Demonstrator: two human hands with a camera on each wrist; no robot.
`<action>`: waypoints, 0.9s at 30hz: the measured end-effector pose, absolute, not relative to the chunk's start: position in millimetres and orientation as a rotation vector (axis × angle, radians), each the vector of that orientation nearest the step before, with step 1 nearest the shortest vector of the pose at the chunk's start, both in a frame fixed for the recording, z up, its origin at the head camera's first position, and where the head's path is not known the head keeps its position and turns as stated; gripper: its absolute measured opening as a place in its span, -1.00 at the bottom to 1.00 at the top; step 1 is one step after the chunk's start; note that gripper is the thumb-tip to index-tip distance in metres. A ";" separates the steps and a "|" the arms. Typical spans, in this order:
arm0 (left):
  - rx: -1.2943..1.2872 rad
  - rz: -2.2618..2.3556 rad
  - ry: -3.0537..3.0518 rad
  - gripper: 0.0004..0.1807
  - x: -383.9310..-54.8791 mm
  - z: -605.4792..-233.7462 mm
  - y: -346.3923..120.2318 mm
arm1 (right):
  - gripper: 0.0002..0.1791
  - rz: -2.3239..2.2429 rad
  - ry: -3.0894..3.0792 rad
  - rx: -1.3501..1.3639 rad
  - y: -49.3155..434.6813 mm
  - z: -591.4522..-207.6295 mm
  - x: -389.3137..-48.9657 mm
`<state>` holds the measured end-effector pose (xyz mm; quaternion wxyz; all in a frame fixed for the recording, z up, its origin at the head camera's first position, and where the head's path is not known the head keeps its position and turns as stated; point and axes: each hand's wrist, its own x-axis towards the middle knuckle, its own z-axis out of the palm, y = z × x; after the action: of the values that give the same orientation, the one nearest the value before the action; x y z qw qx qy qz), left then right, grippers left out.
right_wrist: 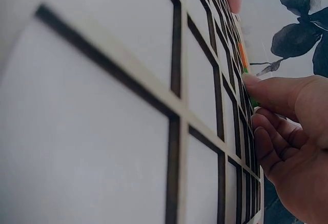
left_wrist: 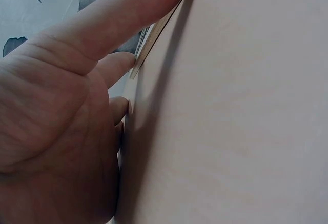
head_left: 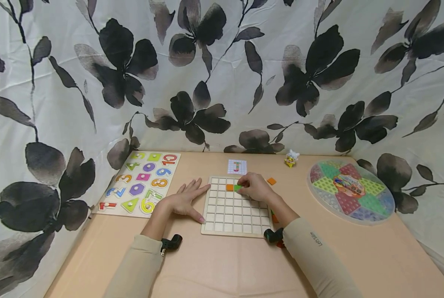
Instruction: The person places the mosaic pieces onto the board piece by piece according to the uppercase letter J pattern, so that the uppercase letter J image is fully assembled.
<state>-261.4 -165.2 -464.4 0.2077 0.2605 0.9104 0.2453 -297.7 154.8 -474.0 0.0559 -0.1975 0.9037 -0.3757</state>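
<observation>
A white square grid board [head_left: 236,215] with raised pale ridges lies on the table. Along its left edge my left hand [head_left: 182,201] rests with fingers spread, thumb and forefinger touching the frame; the left wrist view shows that thumb [left_wrist: 123,19] against the board's side. Over the top row of cells, my right hand [head_left: 257,186] pinches a small green tile [head_left: 237,188] between thumb and fingers. Just left of it an orange tile [head_left: 230,187] sits in a cell. In the right wrist view the green tile [right_wrist: 253,101] shows partly under the thumb.
Behind the board lies a small pattern card [head_left: 237,167]. A loose orange tile [head_left: 272,181] is right of it, and more tiles [head_left: 274,217] are partly hidden by the right arm. A number puzzle [head_left: 138,182] lies left, a round game board [head_left: 352,190] right, a small toy figure [head_left: 291,158] at the back.
</observation>
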 end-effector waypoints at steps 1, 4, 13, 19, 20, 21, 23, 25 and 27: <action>0.726 0.683 2.535 0.39 -261.4 -464.6 -165.2 | -0.78 -1.137 2.743 -0.600 154.8 -474.3 -297.8; 0.729 0.682 2.537 0.39 -261.4 -465.5 -165.1 | -0.77 -1.126 2.752 -0.609 155.0 -474.7 -297.7; 0.737 0.678 2.545 0.40 -261.7 -467.1 -165.4 | -0.71 -1.101 2.755 -0.620 154.5 -472.6 -296.1; 0.741 0.683 2.545 0.40 -261.0 -467.8 -165.9 | -0.66 -1.113 2.767 -0.657 157.4 -465.8 -292.3; 0.741 0.683 2.546 0.40 -260.9 -467.9 -165.9 | -0.65 -1.128 2.772 -0.666 157.8 -463.3 -290.7; 0.741 0.682 2.546 0.40 -260.8 -468.1 -166.0 | -0.65 -1.145 2.779 -0.680 158.1 -460.6 -289.1; 0.741 0.682 2.548 0.40 -260.7 -468.2 -166.2 | -0.65 -1.190 2.788 -0.706 158.6 -454.5 -285.5; 0.742 0.677 2.550 0.40 -260.5 -468.3 -165.9 | -0.66 -1.232 2.802 -0.717 159.0 -449.2 -282.3; 0.743 0.676 2.550 0.40 -260.5 -468.4 -165.5 | -0.67 -1.270 2.813 -0.732 159.1 -443.8 -278.4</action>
<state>-260.5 -165.5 -468.4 0.1991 0.2658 0.9118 0.2417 -278.4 159.1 -443.8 -0.0152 -0.2309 0.8867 -0.4004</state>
